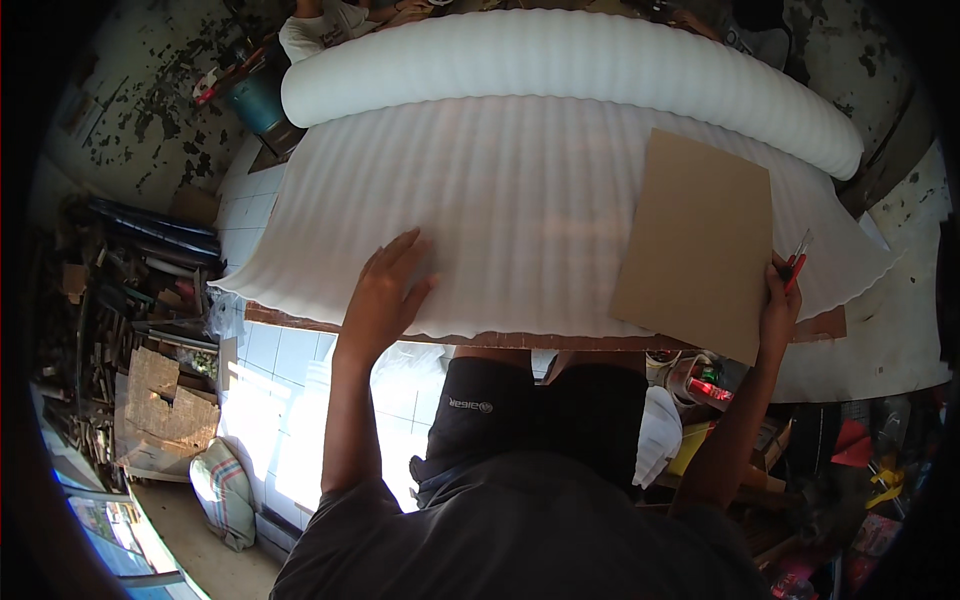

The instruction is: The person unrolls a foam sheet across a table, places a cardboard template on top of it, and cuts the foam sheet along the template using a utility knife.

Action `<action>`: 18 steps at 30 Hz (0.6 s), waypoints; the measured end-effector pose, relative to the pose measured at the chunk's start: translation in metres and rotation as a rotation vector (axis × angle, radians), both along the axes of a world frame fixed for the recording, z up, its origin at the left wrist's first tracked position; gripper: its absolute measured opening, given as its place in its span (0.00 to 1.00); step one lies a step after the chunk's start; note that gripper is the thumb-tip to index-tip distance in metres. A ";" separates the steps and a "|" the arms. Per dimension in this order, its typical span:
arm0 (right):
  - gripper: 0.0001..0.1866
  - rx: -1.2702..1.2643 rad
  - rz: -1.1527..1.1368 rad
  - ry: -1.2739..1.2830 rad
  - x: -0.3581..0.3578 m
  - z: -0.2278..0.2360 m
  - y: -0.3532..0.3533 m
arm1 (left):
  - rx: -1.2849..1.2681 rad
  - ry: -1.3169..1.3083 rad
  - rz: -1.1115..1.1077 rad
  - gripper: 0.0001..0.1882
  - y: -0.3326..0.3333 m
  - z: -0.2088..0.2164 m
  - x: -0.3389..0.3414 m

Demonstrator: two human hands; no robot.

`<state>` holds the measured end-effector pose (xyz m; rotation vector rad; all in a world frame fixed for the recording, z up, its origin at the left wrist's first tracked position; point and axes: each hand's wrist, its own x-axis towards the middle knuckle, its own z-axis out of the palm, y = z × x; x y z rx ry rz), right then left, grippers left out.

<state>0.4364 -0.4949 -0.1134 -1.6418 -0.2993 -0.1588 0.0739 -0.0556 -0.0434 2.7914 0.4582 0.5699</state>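
Note:
A white foam sheet [480,220] lies unrolled across the worktable, with faint ridges running along it. My left hand [388,295] is over its near left part, fingers apart and holding nothing. I cannot tell if the fingertips press on the foam. On the right side of the sheet lies a flat brown cardboard rectangle [695,245], its near corner reaching past the table edge. At its right edge my right hand [778,305] is closed around a red utility knife [796,268], the blade pointing away from me. Part of that hand touches the cardboard's edge.
The thick foam roll [570,65] spans the table's far side. Beyond it, other people [325,30] are partly visible. Wood scraps [165,405] and a striped sack [222,492] stand at left. Mixed clutter [800,440] fills the lower right. A teal bucket [257,100] stands back left.

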 end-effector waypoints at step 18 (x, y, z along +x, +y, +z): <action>0.27 0.000 0.081 0.064 -0.015 0.012 0.007 | 0.161 -0.078 0.441 0.26 0.025 -0.045 -0.045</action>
